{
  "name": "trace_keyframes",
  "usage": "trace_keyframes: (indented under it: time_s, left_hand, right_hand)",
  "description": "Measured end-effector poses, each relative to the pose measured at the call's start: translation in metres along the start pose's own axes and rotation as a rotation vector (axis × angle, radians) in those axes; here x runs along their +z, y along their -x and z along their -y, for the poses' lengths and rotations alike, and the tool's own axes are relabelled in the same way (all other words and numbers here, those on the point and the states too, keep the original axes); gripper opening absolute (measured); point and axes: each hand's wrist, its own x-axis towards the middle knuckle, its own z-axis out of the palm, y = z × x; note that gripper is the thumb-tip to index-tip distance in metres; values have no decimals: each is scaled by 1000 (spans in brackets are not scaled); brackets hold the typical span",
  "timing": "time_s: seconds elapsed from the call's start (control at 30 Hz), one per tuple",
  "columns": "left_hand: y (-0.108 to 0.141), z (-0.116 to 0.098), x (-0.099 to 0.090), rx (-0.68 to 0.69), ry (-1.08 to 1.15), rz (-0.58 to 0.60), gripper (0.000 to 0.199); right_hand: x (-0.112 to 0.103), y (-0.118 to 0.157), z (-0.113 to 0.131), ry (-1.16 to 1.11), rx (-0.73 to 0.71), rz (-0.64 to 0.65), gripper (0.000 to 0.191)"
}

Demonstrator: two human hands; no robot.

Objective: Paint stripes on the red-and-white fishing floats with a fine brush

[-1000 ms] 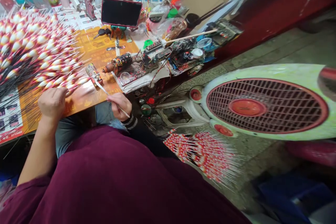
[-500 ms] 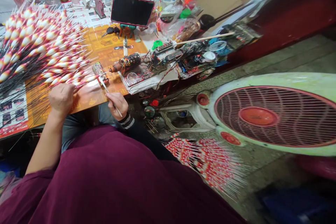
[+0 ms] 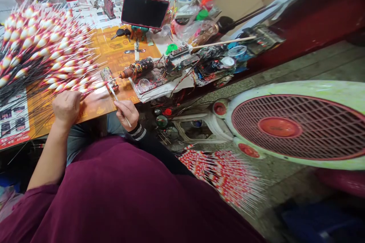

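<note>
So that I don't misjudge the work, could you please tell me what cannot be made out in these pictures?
All in the head view:
Left hand: its fingers hide what it holds among the floats.
Right hand: its fingers hide its grip on the thin white stick.
Floor floats: the maroon shirt hides their near ends.
Fan: cut off by the right edge.

Slim red-and-white fishing floats (image 3: 54, 60) on black stems lie fanned in a dense bunch across an orange printed sheet (image 3: 95, 108), a thin pale brush (image 3: 112, 92) just beside their tips
</note>
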Motion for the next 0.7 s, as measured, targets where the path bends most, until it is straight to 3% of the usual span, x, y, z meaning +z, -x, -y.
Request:
trace_keyframes:
  time_s: [0.47,0.7]
  left_hand:
    - [-2,-4,-3,-14,-20,5,31]
    - [-3,-5,-3,-17,-3,21,36]
  right_hand:
    - [-4,-14,9,-60,-81,-80,47]
    - [-1,-5,4,-20,10,10,38]
